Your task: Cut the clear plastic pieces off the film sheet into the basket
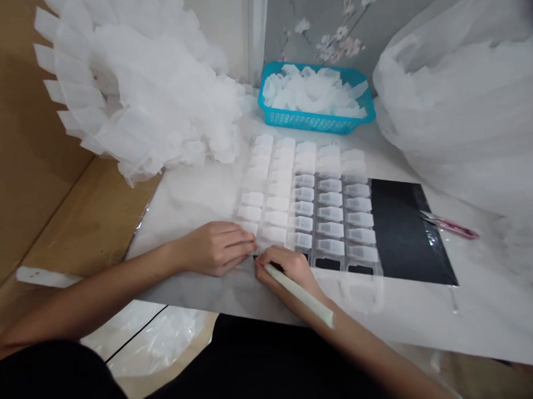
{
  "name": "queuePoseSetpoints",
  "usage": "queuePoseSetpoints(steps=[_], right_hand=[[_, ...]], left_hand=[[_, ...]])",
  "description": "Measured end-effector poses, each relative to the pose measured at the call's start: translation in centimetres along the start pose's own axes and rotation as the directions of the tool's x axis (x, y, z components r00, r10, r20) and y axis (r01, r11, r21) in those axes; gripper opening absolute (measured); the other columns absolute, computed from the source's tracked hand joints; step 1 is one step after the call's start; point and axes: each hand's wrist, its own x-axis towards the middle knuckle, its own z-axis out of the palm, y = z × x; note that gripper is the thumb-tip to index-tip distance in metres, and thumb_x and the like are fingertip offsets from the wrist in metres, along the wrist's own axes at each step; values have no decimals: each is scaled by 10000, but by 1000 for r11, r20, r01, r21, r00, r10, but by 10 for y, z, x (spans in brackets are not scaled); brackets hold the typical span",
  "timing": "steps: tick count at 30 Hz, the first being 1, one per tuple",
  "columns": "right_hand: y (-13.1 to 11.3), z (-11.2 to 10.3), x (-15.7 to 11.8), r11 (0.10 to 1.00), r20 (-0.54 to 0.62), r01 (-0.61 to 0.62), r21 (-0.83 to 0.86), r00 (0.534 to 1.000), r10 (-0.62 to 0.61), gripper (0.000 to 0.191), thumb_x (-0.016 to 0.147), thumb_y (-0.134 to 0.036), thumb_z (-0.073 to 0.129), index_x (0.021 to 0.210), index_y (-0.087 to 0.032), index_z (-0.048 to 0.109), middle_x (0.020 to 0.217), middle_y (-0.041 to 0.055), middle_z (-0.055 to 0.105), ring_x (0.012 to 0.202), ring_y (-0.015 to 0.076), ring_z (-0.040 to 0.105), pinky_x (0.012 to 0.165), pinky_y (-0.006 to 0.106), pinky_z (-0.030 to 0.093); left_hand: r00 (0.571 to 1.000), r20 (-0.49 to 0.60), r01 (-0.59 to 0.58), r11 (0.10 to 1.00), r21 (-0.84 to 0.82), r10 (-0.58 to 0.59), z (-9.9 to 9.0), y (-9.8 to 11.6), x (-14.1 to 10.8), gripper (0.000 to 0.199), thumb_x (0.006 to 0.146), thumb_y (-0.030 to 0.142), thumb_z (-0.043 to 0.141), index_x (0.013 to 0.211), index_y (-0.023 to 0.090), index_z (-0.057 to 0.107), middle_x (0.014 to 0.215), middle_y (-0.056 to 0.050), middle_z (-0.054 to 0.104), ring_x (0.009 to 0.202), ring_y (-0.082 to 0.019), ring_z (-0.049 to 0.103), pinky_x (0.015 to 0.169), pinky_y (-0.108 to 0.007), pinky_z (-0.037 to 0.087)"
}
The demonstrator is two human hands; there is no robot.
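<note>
Judging by looks, the pale green strip (302,295) pinched in the fingers of the right hand (290,271) by the clear tray's (344,266) near-left corner is probably light and bendy, so hold it near the tip; can't tell if the left hand (215,249) grips anything.

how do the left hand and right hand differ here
The right hand grips a pale green stick; the left hand shows no tool. The left hand looks flatter, the right hand more curled. Both are bare and close together, near the front of the white pieces.
</note>
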Motion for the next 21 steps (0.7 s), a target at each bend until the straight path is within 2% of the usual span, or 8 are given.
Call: queuePoseSetpoints(steps=[6, 10, 14, 17, 18, 19, 20, 21], right_hand=[[3, 2, -1, 1000, -35, 14, -16, 999, -15, 147, 828, -110, 570, 714, -193, 610, 699, -10, 626, 633, 117, 583, 651, 210, 423], [1, 2, 1, 1000, 0, -9, 0, 1000, 9, 148, 829, -103, 566, 721, -194, 610, 730, -4, 637, 671, 122, 599, 676, 208, 428], [-7, 0, 7, 993, 54, -78, -89, 995, 83, 141, 771, -76, 584, 684, -187, 585, 678, -18, 577, 612, 116, 548, 630, 214, 395], [-13, -2, 12, 981, 120, -130, -140, 982, 147, 160, 734, -79, 616, 636, -183, 544, 650, -27, 558, 601, 112, 531, 608, 214, 368], [-15, -3, 13, 980, 136, -139, -141, 978, 159, 176, 731, -81, 615, 617, -181, 526, 642, -28, 559, 599, 109, 530, 605, 213, 362], [-16, -3, 15, 979, 147, -147, -139, 975, 167, 185, 730, -81, 608, 605, -180, 514, 635, -30, 560, 596, 106, 530, 601, 211, 358], [-18, -4, 16, 979, 149, -151, -140, 974, 172, 189, 731, -80, 597, 599, -180, 506, 626, -32, 557, 590, 104, 526, 597, 211, 353], [-19, -4, 17, 978, 145, -153, -143, 974, 174, 190, 729, -78, 588, 595, -180, 501, 614, -35, 550, 584, 102, 520, 591, 212, 349]], left_hand=[[998, 54, 22, 997, 78, -27, -3, 6, 3, 130, 896, 138, 560, 984, 149, 655, 1027, -85, 714, 904, -187, 685, 796, -315, 584], [998, 62, 28, 998, 61, -32, -3, 6, 5, 161, 896, 131, 559, 1026, 140, 655, 1010, -92, 714, 919, -192, 682, 796, -319, 586], [994, 98, 42, 993, 106, -53, 1, 11, 1, 197, 886, 100, 553, 1052, 127, 656, 1024, -115, 707, 891, -214, 684, 781, -353, 587], [990, 26, 141, 989, 37, -142, 2, 17, -5, 215, 890, 83, 533, 1053, 147, 658, 1059, -113, 698, 931, -218, 682, 804, -360, 582], [974, -17, 223, 974, -44, -224, 0, 18, -7, 217, 896, 92, 534, 1059, 165, 657, 1071, -102, 695, 951, -209, 678, 816, -350, 579], [936, -91, 326, 934, -145, -340, -3, 18, -9, 205, 904, 108, 540, 1054, 181, 659, 1070, -89, 693, 964, -198, 674, 824, -336, 576], [855, -205, 419, 867, -269, -477, -8, 17, -9, 179, 914, 133, 545, 1038, 193, 660, 1050, -74, 692, 960, -185, 671, 819, -322, 573], [714, -343, 468, 781, -414, -610, -13, 15, -9, 143, 925, 165, 552, 1017, 206, 655, 1016, -54, 686, 939, -172, 667, 797, -311, 573]])
